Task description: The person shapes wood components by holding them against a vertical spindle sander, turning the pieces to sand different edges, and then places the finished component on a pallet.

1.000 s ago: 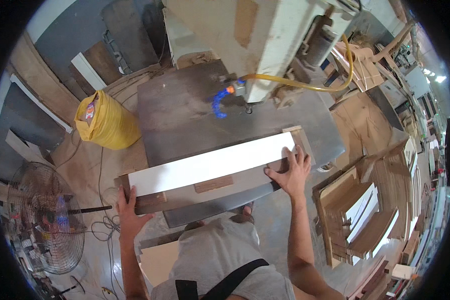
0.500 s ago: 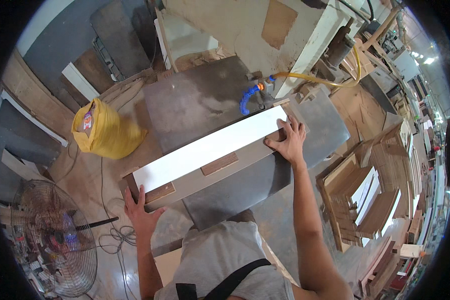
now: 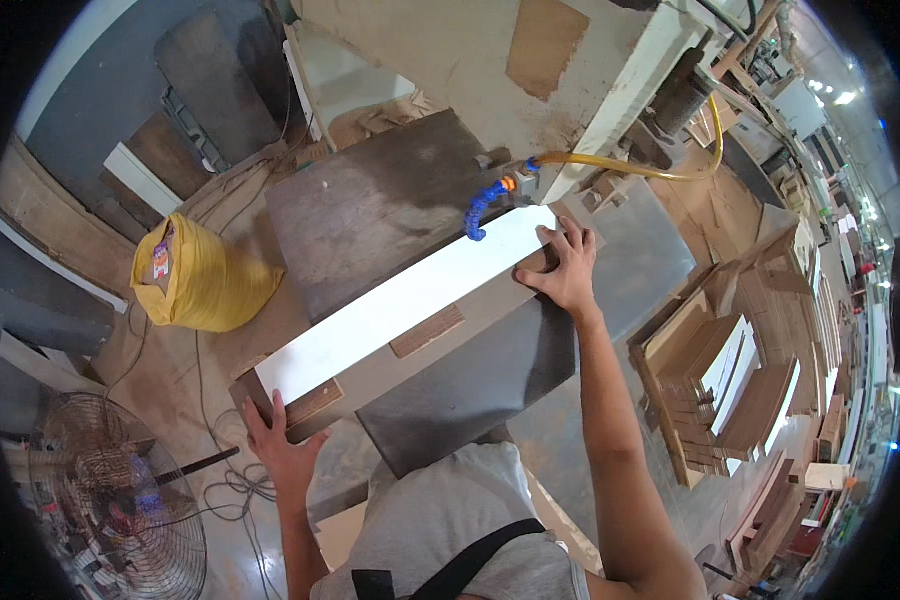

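A long white board (image 3: 400, 305) lies slantwise on a brown wooden jig (image 3: 380, 375) with small wood blocks, on a dark metal machine table (image 3: 470, 385). At the near left end, my left hand (image 3: 285, 445) has its fingers on the jig's end and the board's corner, thumb apart along the near edge. My right hand (image 3: 567, 270) grips the far right end, fingertips on the board and thumb against a block. A blue segmented nozzle (image 3: 478, 210) on a yellow hose (image 3: 630, 165) bends over the board's far edge. The board's far right tip sits beside the nozzle's mount.
A yellow sack (image 3: 205, 275) stands on the floor at left, with a caged fan (image 3: 120, 500) and loose cables nearer. Stacked brown and white boards (image 3: 720, 400) stand at right. The machine's pale upright (image 3: 630, 110) rises behind the table.
The jig and white board have slid a little away from me, and the board's far edge now reaches under the blue nozzle. Both hands moved along with them. The whole view has shifted slightly.
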